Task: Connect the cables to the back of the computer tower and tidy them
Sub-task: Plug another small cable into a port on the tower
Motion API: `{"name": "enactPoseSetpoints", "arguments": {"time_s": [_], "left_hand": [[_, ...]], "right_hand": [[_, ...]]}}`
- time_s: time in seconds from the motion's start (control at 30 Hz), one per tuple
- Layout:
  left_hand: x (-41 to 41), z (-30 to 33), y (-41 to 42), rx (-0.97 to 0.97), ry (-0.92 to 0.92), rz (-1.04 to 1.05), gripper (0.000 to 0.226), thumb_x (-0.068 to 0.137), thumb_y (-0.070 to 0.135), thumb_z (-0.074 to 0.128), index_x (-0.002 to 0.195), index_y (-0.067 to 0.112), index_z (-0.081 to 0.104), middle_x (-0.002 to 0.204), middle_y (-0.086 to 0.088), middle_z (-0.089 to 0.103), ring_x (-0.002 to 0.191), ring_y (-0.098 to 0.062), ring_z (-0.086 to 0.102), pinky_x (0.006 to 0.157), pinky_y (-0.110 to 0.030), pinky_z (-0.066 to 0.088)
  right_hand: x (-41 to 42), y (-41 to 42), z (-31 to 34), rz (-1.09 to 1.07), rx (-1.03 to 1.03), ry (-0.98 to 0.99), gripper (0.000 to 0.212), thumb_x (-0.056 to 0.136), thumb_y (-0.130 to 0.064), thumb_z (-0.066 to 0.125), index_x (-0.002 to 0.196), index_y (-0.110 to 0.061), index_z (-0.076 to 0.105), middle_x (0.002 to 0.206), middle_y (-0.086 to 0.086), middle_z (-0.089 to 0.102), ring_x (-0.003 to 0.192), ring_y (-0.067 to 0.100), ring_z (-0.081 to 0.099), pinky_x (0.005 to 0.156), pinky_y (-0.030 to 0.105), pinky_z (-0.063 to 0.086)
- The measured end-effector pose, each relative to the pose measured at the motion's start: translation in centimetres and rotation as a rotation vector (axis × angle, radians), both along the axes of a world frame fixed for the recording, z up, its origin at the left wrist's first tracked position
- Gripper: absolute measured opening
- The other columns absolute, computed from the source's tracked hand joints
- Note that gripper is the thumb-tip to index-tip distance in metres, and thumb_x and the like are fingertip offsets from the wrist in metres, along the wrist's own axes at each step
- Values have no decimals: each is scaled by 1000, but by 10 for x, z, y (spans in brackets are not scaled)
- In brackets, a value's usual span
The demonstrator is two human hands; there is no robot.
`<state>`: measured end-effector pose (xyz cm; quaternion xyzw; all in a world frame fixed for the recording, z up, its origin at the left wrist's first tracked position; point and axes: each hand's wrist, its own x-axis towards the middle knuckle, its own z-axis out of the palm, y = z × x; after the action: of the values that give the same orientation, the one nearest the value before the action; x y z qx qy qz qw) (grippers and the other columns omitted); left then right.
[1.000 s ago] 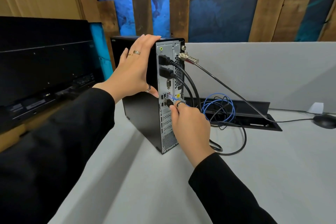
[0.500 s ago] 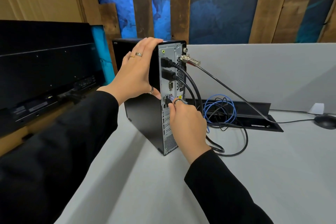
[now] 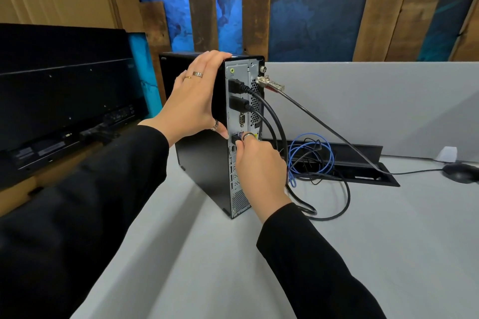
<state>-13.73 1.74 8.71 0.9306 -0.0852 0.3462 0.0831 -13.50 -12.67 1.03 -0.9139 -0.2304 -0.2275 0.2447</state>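
A black computer tower (image 3: 202, 163) stands upright on the grey desk, its silver back panel (image 3: 239, 111) facing right. My left hand (image 3: 194, 101) grips the tower's top rear corner and side. My right hand (image 3: 259, 166) pinches a small plug against a port midway down the back panel; the plug is mostly hidden by my fingers. Two thick black cables (image 3: 269, 109) are plugged in higher up and droop to the desk. A metal lock cable (image 3: 270, 83) hangs from the top right corner. A coiled blue cable (image 3: 326, 142) lies behind my right hand.
A black monitor (image 3: 64, 90) leans at the left with its back showing. A black cable tray slot (image 3: 368, 163) is set in the desk behind the tower. A black mouse (image 3: 461, 172) and a small white object (image 3: 447, 154) sit at the far right. A grey partition stands behind.
My right hand has shifted slightly up the back panel, from the lower port area to the plug near the middle. The left hand stays on the tower.
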Motion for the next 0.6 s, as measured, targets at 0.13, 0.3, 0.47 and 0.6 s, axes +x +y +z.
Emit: {"name": "enactPoseSetpoints", "arguments": {"time_s": [0.13,0.3,0.47,0.6], "left_hand": [[-1,0,0,-7,-2,-4,130,35,35,93,143,21,21,149,0,25,141,-18,17,110,-52,23],[-1,1,0,-24,2,4,130,34,35,93,142,24,21,148,1,25,141,-18,18,109,-50,26],[0,0,0,-40,8,5,128,35,32,94,140,28,21,148,2,25,139,-18,20,108,-50,27],[1,1,1,-52,12,-9,130,32,33,94,139,30,20,148,2,24,140,-19,20,107,-53,28]], "right_hand": [[-1,-1,2,11,-10,-5,27,100,-23,39,122,-13,50,106,11,66,95,27,64,69,33,47],[-4,-3,-5,23,-11,-52,29,98,-25,44,122,-11,49,110,10,62,91,27,65,65,33,51],[-29,-15,-40,110,85,-593,22,89,-28,53,107,-15,54,96,5,59,90,23,55,79,35,45],[-44,-38,-90,322,-17,-682,12,87,-28,55,94,-18,53,83,-2,61,76,19,52,75,32,39]]}}
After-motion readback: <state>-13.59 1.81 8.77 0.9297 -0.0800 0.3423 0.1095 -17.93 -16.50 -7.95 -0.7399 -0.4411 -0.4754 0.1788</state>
